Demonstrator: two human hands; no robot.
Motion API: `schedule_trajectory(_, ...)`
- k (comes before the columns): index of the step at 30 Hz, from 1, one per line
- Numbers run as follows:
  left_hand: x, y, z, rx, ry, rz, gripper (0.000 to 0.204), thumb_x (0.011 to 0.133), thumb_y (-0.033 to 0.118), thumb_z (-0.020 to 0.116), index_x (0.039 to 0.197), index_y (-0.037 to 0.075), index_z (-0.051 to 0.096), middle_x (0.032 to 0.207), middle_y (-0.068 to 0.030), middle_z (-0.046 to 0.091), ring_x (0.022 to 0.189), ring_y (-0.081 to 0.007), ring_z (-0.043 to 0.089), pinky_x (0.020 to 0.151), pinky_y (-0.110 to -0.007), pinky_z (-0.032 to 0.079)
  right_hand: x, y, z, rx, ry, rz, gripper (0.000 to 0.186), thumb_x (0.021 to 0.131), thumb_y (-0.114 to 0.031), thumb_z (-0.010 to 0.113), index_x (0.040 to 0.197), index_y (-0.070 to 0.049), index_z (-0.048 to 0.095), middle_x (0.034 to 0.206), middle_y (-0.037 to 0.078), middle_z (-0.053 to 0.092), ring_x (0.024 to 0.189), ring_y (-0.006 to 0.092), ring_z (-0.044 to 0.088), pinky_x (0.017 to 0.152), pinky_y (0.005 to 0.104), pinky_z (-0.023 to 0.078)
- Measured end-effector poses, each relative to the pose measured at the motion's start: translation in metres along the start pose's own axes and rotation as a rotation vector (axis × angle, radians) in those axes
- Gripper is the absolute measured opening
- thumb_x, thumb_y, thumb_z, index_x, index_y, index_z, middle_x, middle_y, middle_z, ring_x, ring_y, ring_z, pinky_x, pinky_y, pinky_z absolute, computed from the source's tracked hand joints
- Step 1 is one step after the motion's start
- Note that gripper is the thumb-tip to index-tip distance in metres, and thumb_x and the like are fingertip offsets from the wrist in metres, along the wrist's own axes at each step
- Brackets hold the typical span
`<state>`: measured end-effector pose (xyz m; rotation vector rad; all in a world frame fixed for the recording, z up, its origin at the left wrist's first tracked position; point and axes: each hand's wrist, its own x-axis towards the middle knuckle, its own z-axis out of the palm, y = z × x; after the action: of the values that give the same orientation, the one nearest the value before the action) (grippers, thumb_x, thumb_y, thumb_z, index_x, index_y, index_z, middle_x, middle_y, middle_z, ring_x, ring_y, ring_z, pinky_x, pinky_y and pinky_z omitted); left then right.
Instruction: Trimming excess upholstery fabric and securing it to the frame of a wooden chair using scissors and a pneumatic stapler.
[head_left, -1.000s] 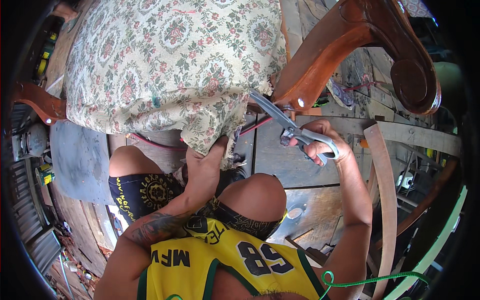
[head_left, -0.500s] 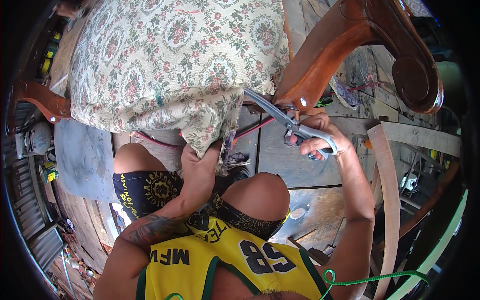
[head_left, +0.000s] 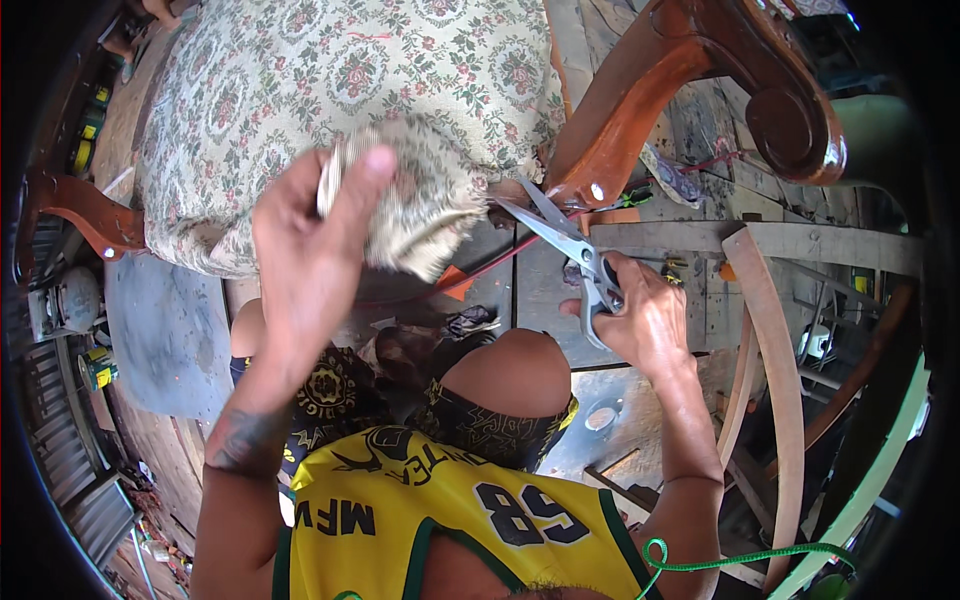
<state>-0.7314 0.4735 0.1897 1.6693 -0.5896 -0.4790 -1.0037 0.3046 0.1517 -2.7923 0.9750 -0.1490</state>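
Floral upholstery fabric point(head_left: 420, 70) covers a chair seat between carved, varnished wooden legs point(head_left: 640, 110). My left hand point(head_left: 315, 215) is closed on a lifted flap of that fabric point(head_left: 425, 205), its thumb pressed along the edge. The flap is smeared by motion and its frayed edge hangs toward me. To the right, my right hand point(head_left: 645, 310) grips grey-handled scissors point(head_left: 570, 240) with fingers in the handles. The blades are spread, their tips beside the flap's right end near the right leg.
A red hose point(head_left: 490, 268) runs across the floor under the seat. Curved wooden pieces point(head_left: 775, 400) stand at the right, beside a green cord point(head_left: 760, 553). A grey board point(head_left: 165, 340) lies at the left, near a yellow-green can point(head_left: 97, 368). Someone's leg point(head_left: 122, 45) shows at the far left.
My left hand has raised the fabric flap up and to the left, off my lap side. The scissors have turned more upright and their blades have spread wider.
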Motion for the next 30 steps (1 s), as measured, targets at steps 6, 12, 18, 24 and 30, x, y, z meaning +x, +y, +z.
schedule_trajectory(6,0.065,-0.003,0.006,-0.111,-0.092,0.015,0.040,0.099,0.040,0.072,0.095,0.000,0.072,0.074,0.0035,0.063,0.064,-0.0032,0.048,0.059,-0.022,0.039,0.020,-0.024,0.010,-0.095,0.111,-0.107,0.049,0.075,-0.030,0.083,0.108,-0.003,0.059,0.090,0.017,0.070,0.083,0.0360,0.072,0.068,0.0463,0.059)
schedule_trajectory(12,0.085,-0.005,0.013,-0.072,-0.225,0.115,0.062,0.095,0.041,0.076,0.133,-0.006,0.061,0.115,-0.0163,0.070,0.110,-0.0231,0.064,0.100,-0.033,0.047,0.033,-0.028,0.005,-0.125,-0.034,-0.091,0.054,0.074,-0.041,0.088,0.106,-0.004,0.064,0.087,0.016,0.071,0.083,0.0374,0.072,0.071,0.0501,0.057)
schedule_trajectory(18,0.104,-0.017,0.024,0.309,-0.488,0.337,0.091,0.079,0.016,0.086,0.155,0.002,0.036,0.160,-0.0232,0.036,0.145,-0.0383,0.039,0.123,-0.044,0.028,0.035,-0.022,0.011,-0.024,-0.020,-0.114,0.058,0.073,-0.045,0.089,0.108,-0.004,0.066,0.083,0.015,0.072,0.079,0.0366,0.072,0.073,0.0480,0.057)
schedule_trajectory(24,0.114,0.010,0.022,0.715,-0.550,0.404,0.047,0.093,0.015,0.071,0.133,-0.007,0.061,0.102,-0.0237,0.075,0.102,-0.0328,0.073,0.102,-0.041,0.051,0.038,-0.022,0.003,0.059,-0.128,-0.079,0.053,0.078,-0.043,0.085,0.109,-0.005,0.063,0.087,0.018,0.073,0.083,0.0389,0.073,0.076,0.0499,0.057)
schedule_trajectory(30,0.111,0.005,0.026,0.840,-0.608,0.620,0.048,0.096,0.021,0.071,0.134,-0.006,0.059,0.128,-0.0266,0.065,0.116,-0.0395,0.063,0.101,-0.048,0.049,0.047,-0.024,0.009,0.067,-0.070,-0.140,0.055,0.078,-0.045,0.086,0.104,-0.001,0.064,0.078,0.019,0.072,0.078,0.0406,0.073,0.072,0.0489,0.058)
